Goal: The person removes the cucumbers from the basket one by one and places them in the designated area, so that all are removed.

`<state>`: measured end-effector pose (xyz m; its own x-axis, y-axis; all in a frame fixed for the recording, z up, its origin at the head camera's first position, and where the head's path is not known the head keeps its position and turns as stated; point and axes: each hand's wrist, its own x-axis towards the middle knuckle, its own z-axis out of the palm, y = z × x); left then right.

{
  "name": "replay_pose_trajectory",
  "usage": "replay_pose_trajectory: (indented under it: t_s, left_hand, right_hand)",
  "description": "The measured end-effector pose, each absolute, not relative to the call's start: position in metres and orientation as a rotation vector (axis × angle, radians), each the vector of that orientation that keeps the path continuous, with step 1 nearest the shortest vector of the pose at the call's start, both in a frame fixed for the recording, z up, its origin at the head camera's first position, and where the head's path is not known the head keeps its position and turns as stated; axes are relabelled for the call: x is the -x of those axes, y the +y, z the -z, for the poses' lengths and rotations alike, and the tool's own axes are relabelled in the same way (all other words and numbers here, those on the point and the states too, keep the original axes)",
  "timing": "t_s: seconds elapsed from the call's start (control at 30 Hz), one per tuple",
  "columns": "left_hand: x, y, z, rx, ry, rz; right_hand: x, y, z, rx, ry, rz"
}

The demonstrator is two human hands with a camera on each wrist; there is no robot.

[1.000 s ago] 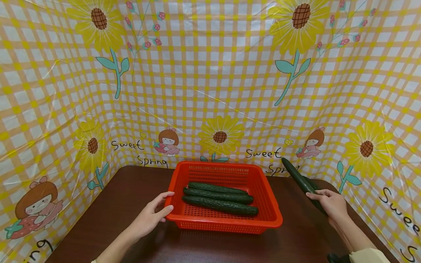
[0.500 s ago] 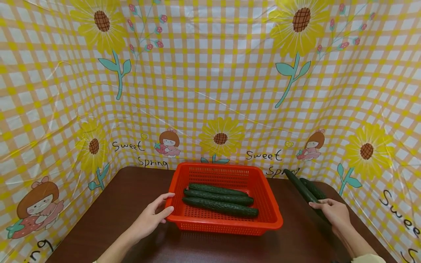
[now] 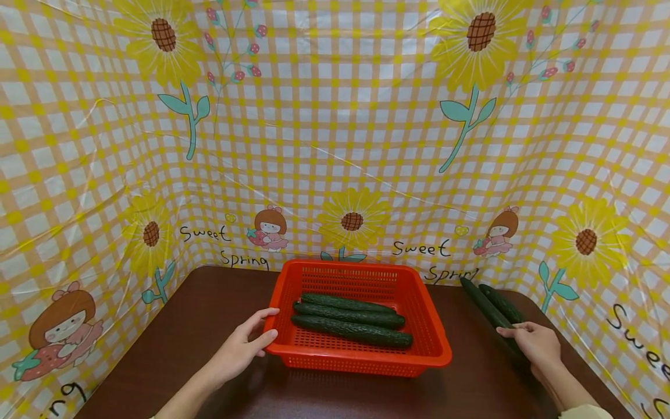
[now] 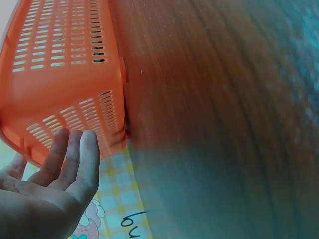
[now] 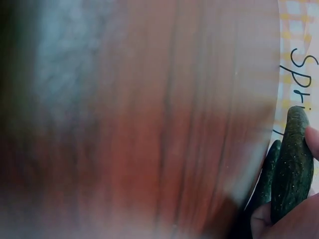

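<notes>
A red plastic basket (image 3: 361, 352) with slotted walls stands on the table, several dark green cucumbers (image 3: 350, 331) lying side by side in it. At its left rim, my left hand (image 3: 238, 349) holds the edge; the left wrist view shows its fingers (image 4: 88, 154) against the slotted outer wall. On the right, my right hand (image 3: 536, 343) grips a cucumber (image 3: 484, 302) low over the table, its far end pointing toward the back. Another cucumber (image 3: 502, 302) lies just right of it. In the right wrist view the thumb (image 5: 313, 142) presses the gripped cucumber (image 5: 294, 169).
The dark brown table (image 3: 220, 302) meets a checked, flower-printed cloth (image 3: 335, 145) hung at the back and both sides. Between the basket and the right hand lies a strip of bare tabletop.
My right hand has lowered the cucumber toward the table, slightly rightward and nearer, beside the one lying there. The left hand and the basket have stayed put.
</notes>
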<state>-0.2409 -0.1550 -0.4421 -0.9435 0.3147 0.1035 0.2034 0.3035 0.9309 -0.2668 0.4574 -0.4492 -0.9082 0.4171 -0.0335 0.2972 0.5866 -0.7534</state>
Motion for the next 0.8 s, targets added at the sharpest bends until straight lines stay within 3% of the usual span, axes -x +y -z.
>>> replay_pose_trajectory:
  t_s: [0.8]
  left_hand:
    - [0.2417, -0.1548, 0.4423, -0.505, 2.476, -1.712]
  right_hand:
    - [0.2745, 0.4583, 0.4459, 0.787, -2.925, -0.738]
